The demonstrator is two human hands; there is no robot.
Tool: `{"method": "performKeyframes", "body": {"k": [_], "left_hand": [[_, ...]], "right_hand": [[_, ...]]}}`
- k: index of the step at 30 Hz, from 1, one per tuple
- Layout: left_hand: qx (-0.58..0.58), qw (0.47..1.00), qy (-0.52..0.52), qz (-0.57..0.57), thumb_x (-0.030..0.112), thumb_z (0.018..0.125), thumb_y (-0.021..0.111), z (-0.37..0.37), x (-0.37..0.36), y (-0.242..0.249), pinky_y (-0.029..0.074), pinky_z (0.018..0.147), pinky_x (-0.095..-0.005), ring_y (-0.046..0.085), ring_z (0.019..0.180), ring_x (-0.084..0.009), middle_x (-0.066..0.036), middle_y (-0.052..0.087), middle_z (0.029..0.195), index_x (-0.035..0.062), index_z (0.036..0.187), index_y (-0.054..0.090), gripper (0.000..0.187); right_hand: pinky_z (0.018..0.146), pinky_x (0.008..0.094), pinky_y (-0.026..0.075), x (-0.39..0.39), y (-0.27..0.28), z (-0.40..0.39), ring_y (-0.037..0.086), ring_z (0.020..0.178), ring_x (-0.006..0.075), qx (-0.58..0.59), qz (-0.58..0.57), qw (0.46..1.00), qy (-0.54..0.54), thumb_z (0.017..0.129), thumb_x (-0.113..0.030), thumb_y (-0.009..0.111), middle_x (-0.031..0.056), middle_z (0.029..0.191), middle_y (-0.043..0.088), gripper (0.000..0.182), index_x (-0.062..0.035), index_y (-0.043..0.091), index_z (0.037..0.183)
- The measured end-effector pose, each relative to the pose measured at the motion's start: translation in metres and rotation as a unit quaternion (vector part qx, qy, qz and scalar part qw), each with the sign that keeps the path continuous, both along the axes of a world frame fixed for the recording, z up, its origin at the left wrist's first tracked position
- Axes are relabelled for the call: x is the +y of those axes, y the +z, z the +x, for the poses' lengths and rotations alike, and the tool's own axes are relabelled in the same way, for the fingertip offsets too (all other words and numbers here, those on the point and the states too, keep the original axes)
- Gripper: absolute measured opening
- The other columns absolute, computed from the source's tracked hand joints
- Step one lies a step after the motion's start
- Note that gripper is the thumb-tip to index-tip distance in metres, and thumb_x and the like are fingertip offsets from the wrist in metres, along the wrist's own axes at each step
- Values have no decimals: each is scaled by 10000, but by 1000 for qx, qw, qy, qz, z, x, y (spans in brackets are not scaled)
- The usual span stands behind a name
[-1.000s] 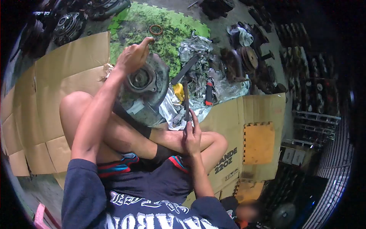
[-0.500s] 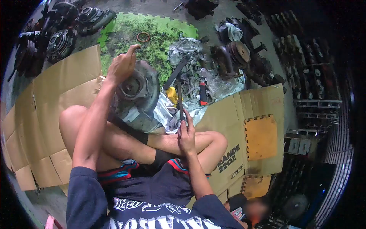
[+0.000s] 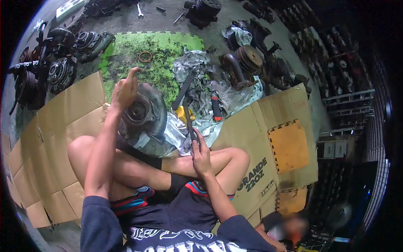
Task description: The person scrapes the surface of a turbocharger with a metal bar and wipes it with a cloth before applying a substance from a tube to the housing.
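Above a greasy round metal housing [image 3: 156, 110] with a hole at its centre, my left hand [image 3: 124, 90] is raised, index finger pointing forward. Its other fingers are curled, and I cannot make out what they hold, if anything. My right hand [image 3: 201, 155], over my lower leg, is closed on a long thin dark bar [image 3: 188, 122] that points away from me. A yellow object [image 3: 181, 114] lies just beyond this bar. Also near it are a red-and-black handled tool [image 3: 216, 107] and a flat dark strip [image 3: 183, 89] on crumpled grey rags [image 3: 191, 62].
An orange ring [image 3: 145, 56] lies on the stained green foam mat [image 3: 126, 44]. Greasy machine parts [image 3: 61, 75] stand at left, and a pulley-like part [image 3: 248, 59] at right. Cardboard [image 3: 239, 138] lies under me. Another person [image 3: 289, 229] is at lower right.
The camera view has shifted, so the floor things appear lower and slightly left. Both my hands keep about the same pose, the right still holding the bar.
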State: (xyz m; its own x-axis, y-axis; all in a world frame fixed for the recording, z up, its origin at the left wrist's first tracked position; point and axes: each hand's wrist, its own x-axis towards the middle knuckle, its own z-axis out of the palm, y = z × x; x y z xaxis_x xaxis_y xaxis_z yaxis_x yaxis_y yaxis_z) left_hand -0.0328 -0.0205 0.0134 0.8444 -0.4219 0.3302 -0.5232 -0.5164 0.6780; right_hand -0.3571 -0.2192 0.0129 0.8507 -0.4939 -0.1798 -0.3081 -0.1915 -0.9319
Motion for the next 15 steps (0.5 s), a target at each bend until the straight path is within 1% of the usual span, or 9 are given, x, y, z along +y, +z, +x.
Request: {"method": "performKeyframes", "body": {"k": [2, 3, 5, 6, 8, 9, 12, 14, 15], "left_hand": [[-4, 1000, 4, -4, 208, 1036, 473, 1, -1, -2, 507, 717, -610, 687, 768, -480, -263, 687, 777, 141, 1433, 504, 404], [-9, 1000, 11, -9, 204, 1033, 475, 1, -1, -4, 508, 717, -610, 687, 773, -479, -261, 687, 779, 137, 1431, 505, 405], [-2, 1000, 8, -7, 202, 1035, 474, 1, 0, -4, 510, 723, -610, 689, 785, -479, -261, 691, 790, 136, 1432, 503, 404], [4, 1000, 6, -6, 201, 1036, 473, 0, 0, -2, 513, 729, -611, 690, 797, -480, -261, 695, 802, 134, 1432, 502, 403], [2, 1000, 8, -2, 204, 1038, 474, 0, -1, -2, 513, 734, -612, 691, 807, -481, -261, 698, 812, 143, 1436, 498, 403], [-1, 1000, 11, 1, 206, 1040, 474, 0, -1, -2, 513, 739, -614, 692, 816, -482, -262, 700, 821, 151, 1439, 495, 404], [15, 1000, 17, 5, 211, 1045, 472, 1, -2, -3, 506, 740, -617, 691, 817, -487, -263, 702, 827, 173, 1439, 496, 396], [13, 1000, 12, 2, 211, 1047, 470, 1, 0, -3, 503, 739, -618, 689, 817, -490, -262, 701, 824, 181, 1437, 497, 393], [11, 1000, 8, -2, 212, 1048, 468, 2, -1, -2, 499, 737, -620, 687, 817, -492, -262, 700, 821, 190, 1436, 499, 389]], "right_hand": [[661, 281, 440, 0, 2, 1, 461, 683, 95, 4, -2, 1000, 5, 1088, -205, 513, 27, 801, 556, 501, -111, 443, 1574], [661, 281, 440, 1, 3, 1, 461, 683, 95, 5, -1, 1000, 3, 1088, -205, 513, 27, 801, 556, 501, -111, 443, 1574], [678, 278, 447, 2, 5, 2, 472, 699, 95, -5, 8, 1000, 7, 1089, -212, 514, 53, 871, 594, 495, -102, 448, 1567], [678, 278, 447, 2, 5, 2, 472, 699, 95, -5, 9, 1000, 6, 1089, -212, 514, 53, 871, 594, 495, -102, 448, 1567], [688, 280, 453, 2, 5, 2, 486, 709, 102, 5, -17, 1000, 9, 1088, -209, 512, 76, 926, 615, 493, -93, 448, 1563], [688, 280, 453, 2, 4, 3, 486, 709, 102, 6, -16, 1000, 7, 1088, -209, 512, 76, 926, 615, 493, -93, 448, 1563], [678, 293, 455, 2, 5, 4, 492, 701, 111, -1, -56, 998, 11, 1084, -196, 516, 64, 849, 589, 491, -108, 449, 1563], [667, 310, 456, 3, 9, 4, 499, 690, 118, 28, -30, 999, 11, 1080, -181, 518, 48, 767, 551, 486, -129, 455, 1559], [667, 310, 456, 3, 9, 5, 499, 690, 118, 28, -30, 999, 10, 1080, -181, 518, 48, 767, 551, 486, -129, 455, 1559]]}}
